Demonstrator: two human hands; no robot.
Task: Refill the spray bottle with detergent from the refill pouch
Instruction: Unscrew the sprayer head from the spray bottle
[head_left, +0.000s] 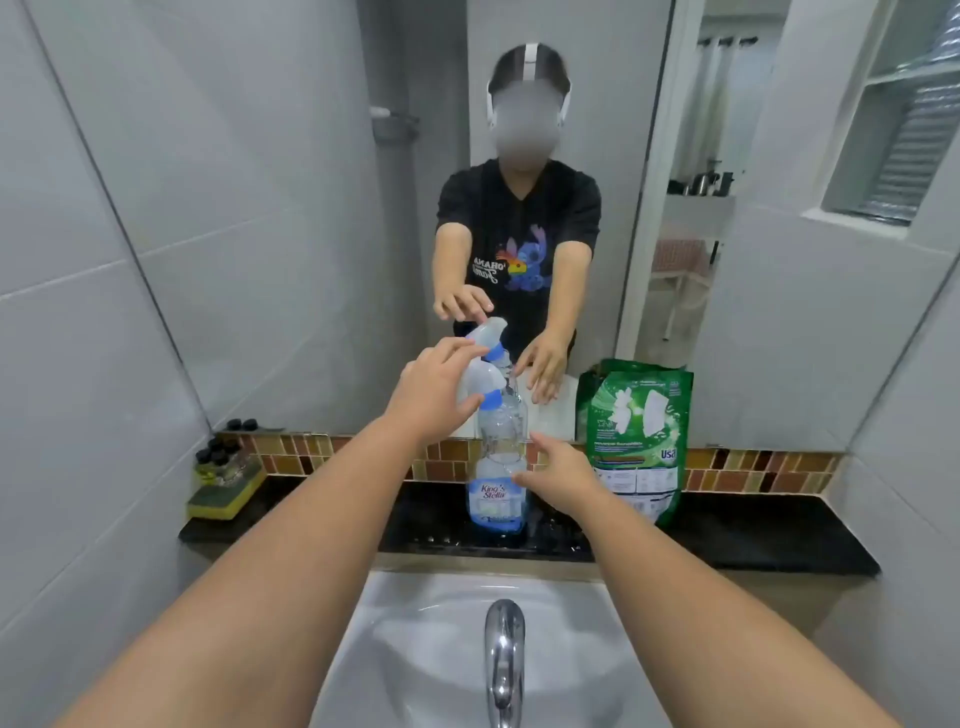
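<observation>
Step in hand — removing the trigger head. Your left hand (434, 395) curls loosely around the spray bottle (496, 467) head on the black ledge; your right hand (563, 470) is spread beside the body, not gripping. Next: steady, unscrew — refill pouch (636, 441) stands just right

One spray bottle (496, 467), one refill pouch (636, 441), one sponge (226, 496), one tap (504, 660), two hands

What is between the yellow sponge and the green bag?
In the head view, the spray bottle stands between the sponge and the refill pouch, with both hands reaching for it.
</observation>
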